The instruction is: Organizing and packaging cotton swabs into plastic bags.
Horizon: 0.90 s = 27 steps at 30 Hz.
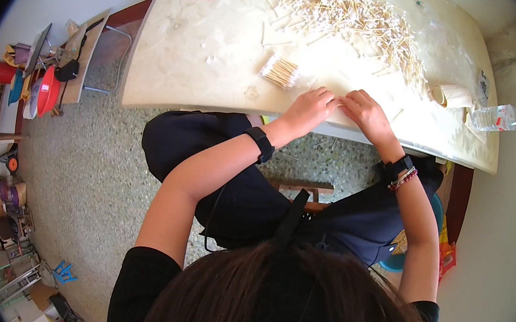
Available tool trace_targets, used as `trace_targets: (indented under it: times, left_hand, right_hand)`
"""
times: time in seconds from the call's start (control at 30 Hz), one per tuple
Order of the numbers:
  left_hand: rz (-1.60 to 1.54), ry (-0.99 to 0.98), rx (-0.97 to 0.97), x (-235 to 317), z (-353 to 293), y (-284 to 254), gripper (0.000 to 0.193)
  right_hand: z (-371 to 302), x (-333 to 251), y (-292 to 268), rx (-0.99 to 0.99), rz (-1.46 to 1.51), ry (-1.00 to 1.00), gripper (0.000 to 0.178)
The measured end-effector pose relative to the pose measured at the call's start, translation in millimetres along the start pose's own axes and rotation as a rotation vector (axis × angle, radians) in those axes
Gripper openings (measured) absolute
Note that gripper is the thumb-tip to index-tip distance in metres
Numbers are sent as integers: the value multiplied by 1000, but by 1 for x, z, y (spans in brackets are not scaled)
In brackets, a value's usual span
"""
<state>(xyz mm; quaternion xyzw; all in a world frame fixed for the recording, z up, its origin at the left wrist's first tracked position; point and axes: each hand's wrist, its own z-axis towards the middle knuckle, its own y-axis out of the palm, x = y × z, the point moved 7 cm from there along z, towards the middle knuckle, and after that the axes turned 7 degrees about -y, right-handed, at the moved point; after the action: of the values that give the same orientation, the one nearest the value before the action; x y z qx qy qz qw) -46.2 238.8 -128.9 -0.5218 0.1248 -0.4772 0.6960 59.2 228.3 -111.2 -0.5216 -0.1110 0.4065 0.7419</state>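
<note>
- Presently, the left hand (310,109) and right hand (367,115) meet at the near edge of the worktop (194,48), fingers curled and fingertips nearly together; whether they grip anything cannot be told, as the fingers hide it.
- Just beyond the left hand's fingers, slightly to their left, lies a bundle of cotton swabs (279,71), apart from both hands.
- Directly beyond both hands, trailing off past the right one, spreads a loose heap of swabs (349,13).
- Progress, as judged from the layout: one bundle is gathered; the far larger share remains loose.
- Orientation: the bundle's sticks lie flat, their long axis roughly crosswise and slightly slanted, right ends toward the left hand's fingertips. Heap swabs point every way.
- Well right of the right hand, a clear bottle (497,119) lies on its side.
</note>
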Motion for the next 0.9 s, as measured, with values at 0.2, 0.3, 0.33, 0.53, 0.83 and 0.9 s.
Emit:
trace_targets:
  times: [0.2,0.3,0.33,0.53,0.83,0.9]
  left_hand:
    - [-175,-3,45,-6,4,-5,20]
    - [-171,1,36,-6,3,-3,22]
    - [-178,6,31,-7,3,-3,22]
    - [-193,19,50,-8,4,-3,13]
    - [-250,23,69,-13,4,-4,12]
    - [-274,30,53,-9,7,-3,14]
  right_hand:
    - [3,5,8,-29,-14,8,17]
    - [2,9,14,-74,-31,17,17]
    - [3,11,15,-75,-33,27,17]
    - [4,15,27,-195,-125,42,20]
    - [1,16,22,-201,6,203,19]
    - [-4,22,33,-246,-100,170,20]
